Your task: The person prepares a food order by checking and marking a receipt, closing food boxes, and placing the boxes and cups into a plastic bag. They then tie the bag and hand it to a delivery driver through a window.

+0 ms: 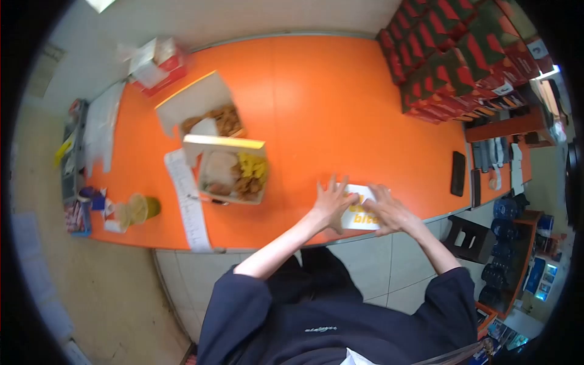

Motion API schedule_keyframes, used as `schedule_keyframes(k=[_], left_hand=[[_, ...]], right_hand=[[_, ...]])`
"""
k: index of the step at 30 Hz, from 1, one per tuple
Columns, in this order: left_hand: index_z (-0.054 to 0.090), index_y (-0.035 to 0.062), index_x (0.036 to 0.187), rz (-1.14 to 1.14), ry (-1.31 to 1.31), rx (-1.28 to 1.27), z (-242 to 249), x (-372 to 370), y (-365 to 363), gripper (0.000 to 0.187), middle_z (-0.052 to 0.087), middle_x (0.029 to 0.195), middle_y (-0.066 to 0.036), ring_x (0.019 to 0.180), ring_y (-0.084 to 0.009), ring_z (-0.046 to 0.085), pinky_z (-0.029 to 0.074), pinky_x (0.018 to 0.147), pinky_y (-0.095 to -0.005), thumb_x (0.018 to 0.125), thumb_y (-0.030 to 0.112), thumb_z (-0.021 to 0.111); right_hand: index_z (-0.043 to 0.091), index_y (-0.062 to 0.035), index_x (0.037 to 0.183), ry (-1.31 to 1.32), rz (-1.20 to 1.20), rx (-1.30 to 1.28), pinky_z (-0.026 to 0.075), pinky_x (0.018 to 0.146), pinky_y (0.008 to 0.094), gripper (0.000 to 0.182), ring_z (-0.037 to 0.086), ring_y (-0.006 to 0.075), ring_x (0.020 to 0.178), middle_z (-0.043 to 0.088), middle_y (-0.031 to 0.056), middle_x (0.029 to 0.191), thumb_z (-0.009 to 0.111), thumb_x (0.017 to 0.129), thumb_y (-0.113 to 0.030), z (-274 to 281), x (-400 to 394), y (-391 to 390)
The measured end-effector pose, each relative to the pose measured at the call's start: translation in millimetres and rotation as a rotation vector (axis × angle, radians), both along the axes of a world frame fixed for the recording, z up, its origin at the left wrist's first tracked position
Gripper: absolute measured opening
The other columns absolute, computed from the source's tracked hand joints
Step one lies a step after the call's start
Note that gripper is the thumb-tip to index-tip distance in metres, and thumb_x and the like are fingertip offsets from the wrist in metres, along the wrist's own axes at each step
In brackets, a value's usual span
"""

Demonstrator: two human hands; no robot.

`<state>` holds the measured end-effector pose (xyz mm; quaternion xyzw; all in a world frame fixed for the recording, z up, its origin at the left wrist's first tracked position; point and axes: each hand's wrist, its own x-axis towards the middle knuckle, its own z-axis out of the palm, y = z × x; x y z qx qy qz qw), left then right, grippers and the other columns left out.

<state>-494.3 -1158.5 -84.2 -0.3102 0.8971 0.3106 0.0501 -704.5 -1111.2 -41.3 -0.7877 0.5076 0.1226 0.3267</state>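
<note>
Simply both hands (331, 205) on white box (360, 208)

Food shop or takeaway packing counter: orange worktop (304, 97), open boxes of food (234, 173), long paper receipt (187, 201), stacked red-green cartons (450, 67).

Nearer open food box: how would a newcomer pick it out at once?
On the orange table, look left of the left hand. The nearer box stands in front of the farther box, both open. Only the nearer one shows bright yellow food.
</note>
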Motion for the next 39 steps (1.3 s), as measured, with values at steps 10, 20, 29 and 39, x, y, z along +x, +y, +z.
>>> schedule_keyframes(k=[10,20,29,39], left_hand=[[0.049,0.0282,0.112,-0.061,0.072,-0.032,-18.1,1.0,4.1,0.07,0.034,0.131,-0.015,0.123,-0.0395,0.03,0.036,0.084,-0.059,0.05,0.034,0.083],[0.058,0.02,0.119,0.272,-0.215,-0.789,97.2,223.9,-121.1,0.05,0.058,0.117,-0.011,0.123,-0.031,0.045,0.032,0.099,-0.056,0.071,0.006,0.063],[0.061,0.016,0.109,-0.095,-0.011,0.321,76.5,140.2,-159.0,0.055,0.064,0.1,-0.012,0.094,-0.0318,0.061,0.05,0.076,-0.0421,0.062,0.041,0.072],[0.062,0.0087,0.106,-0.411,-0.143,0.302,10.7,77.5,-162.7,0.072,0.063,0.103,-0.013,0.097,-0.0351,0.056,0.048,0.084,-0.0422,0.051,0.054,0.072]], right_hand=[[0.059,-0.0224,0.103,-0.214,-0.039,-0.153,0.043,0.095,0.0495,0.051,0.034,0.0419,0.125,0.032,0.0183,0.139,0.08,0.057,-0.019,-4.6,-10.6,16.3],[0.029,0.0088,0.137,-0.634,-0.937,-0.168,0.041,0.094,0.037,0.081,0.052,0.0364,0.113,0.047,0.0309,0.127,0.068,0.081,-0.035,-89.8,273.2,-31.2],[0.05,-0.0012,0.124,-1.119,-1.351,0.225,0.056,0.058,0.0287,0.036,0.067,0.0203,0.07,0.063,0.0122,0.086,0.055,0.09,-0.013,-102.4,150.3,-23.6],[0.066,0.0028,0.097,-0.793,-1.352,-0.173,0.049,0.061,0.0277,0.022,0.063,0.0125,0.066,0.068,0.0098,0.077,0.061,0.088,-0.016,-144.6,159.7,-31.6]])
